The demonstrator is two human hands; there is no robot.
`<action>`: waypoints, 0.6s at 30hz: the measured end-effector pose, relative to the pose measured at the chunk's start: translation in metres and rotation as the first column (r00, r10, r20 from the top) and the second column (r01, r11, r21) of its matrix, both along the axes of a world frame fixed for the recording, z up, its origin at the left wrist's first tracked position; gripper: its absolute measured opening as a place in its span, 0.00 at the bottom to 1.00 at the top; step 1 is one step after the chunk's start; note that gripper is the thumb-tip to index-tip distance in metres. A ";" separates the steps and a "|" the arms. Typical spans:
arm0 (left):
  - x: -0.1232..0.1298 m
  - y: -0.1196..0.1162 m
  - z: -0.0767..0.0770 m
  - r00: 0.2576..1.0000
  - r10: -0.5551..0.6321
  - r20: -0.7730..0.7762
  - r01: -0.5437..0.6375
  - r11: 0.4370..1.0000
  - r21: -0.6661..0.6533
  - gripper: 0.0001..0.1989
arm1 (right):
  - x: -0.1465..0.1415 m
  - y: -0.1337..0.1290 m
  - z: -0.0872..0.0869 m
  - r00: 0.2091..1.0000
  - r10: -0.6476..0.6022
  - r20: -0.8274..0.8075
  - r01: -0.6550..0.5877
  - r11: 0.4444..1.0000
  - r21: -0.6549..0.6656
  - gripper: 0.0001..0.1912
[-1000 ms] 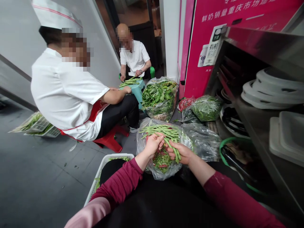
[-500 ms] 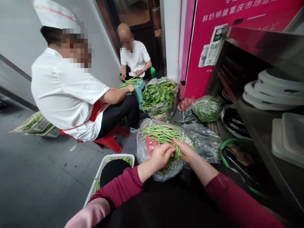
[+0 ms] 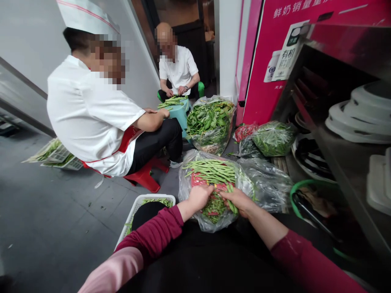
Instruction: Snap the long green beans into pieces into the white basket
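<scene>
At the clear plastic bag (image 3: 185,179), slim green beans (image 3: 214,170) lie crosswise beyond your pinched left hand (image 3: 200,197), its contents unclear, and your right hand (image 3: 240,201), gripping a bean bundle (image 3: 232,202).

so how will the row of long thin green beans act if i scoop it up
The long, thin green beans would probably feel fairly stiff, since most lie nearly straight. Each is likely light, being so slender. With no tie visible, some may slip loose.
</scene>
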State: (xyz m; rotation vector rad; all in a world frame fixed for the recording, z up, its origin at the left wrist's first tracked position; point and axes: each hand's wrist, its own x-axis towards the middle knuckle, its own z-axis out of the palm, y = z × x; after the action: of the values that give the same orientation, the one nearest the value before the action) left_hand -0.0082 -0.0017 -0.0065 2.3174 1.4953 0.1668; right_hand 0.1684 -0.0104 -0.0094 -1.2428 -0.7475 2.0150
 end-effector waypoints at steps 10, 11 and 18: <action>-0.024 0.084 0.008 0.882 0.317 -0.348 -0.344 0.939 -0.019 0.13 | -0.001 0.020 -0.005 0.971 -0.236 -0.044 0.235 0.971 -0.040 0.15; -0.024 0.081 0.011 0.888 0.305 -0.343 -0.333 0.943 -0.026 0.13 | -0.001 0.022 -0.007 0.969 -0.242 -0.040 0.241 0.970 -0.036 0.15; -0.013 0.014 0.062 0.970 0.012 -0.243 0.003 0.998 0.061 0.14 | -0.016 0.025 -0.011 0.907 -0.225 0.357 0.000 0.846 0.533 0.15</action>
State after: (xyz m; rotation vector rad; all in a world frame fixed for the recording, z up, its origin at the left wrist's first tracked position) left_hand -0.0212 0.0119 0.0558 2.4558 1.6303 -0.0761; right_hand 0.1527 0.0145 -0.0207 -1.3375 -1.2891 1.3179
